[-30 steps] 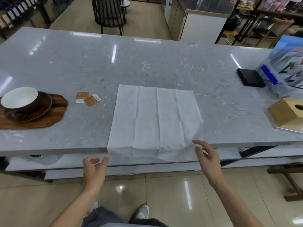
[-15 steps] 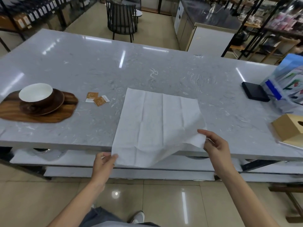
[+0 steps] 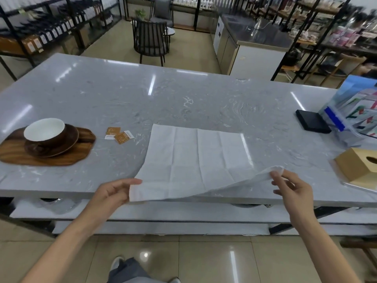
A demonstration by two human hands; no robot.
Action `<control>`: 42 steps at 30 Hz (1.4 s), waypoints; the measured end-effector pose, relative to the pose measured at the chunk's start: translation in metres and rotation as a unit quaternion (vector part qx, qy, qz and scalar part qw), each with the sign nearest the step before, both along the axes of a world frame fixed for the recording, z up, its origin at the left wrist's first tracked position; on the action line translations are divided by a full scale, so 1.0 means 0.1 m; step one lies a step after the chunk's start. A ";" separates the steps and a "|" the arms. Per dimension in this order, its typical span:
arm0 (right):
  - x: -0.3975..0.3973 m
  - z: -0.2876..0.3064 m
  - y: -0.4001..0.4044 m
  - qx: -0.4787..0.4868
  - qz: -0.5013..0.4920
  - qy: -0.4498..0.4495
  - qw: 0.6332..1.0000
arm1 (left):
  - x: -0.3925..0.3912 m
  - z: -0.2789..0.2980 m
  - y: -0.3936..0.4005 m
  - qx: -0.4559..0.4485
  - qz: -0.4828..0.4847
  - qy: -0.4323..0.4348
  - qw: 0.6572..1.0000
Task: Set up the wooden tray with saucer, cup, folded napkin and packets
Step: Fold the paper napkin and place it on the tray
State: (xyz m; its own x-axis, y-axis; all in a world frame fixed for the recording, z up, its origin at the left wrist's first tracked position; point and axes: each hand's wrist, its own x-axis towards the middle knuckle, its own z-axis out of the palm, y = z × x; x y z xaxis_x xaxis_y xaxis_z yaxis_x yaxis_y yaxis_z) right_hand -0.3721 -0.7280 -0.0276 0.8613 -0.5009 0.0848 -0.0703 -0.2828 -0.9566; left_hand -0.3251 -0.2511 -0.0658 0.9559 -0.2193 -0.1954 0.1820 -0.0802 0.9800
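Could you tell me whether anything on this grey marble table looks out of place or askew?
Nothing is spilled or damaged. The dark brown cup sits off-centre on its brown saucer, toward the left, and the two orange packets lie loose on the table beside the wooden tray.

White napkin (image 3: 195, 160); brown cup (image 3: 46, 132), white inside; grey-veined table (image 3: 183, 99).

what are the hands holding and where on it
The white napkin: left hand pinches its near left corner, right hand pinches its lifted near right corner.

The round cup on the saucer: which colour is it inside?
White inside, dark brown outside: the round cup shows best in the head view.
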 end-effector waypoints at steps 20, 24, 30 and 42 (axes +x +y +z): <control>1.62 -0.02 -0.37 -0.001 0.003 0.006 1.000 | 2.09 0.09 -0.48 0.106 0.089 -0.116 0.984; 2.24 -0.38 -0.48 -0.024 0.006 0.067 0.997 | 2.59 -0.22 -0.65 0.209 0.111 -0.101 0.966; 2.75 -0.93 -0.52 -0.111 0.000 0.160 0.981 | 2.93 -0.56 -0.75 0.339 0.118 -0.117 0.926; 2.70 -1.11 -0.32 -0.243 -0.080 0.154 0.954 | 2.96 -0.74 -0.79 0.374 0.166 -0.158 0.898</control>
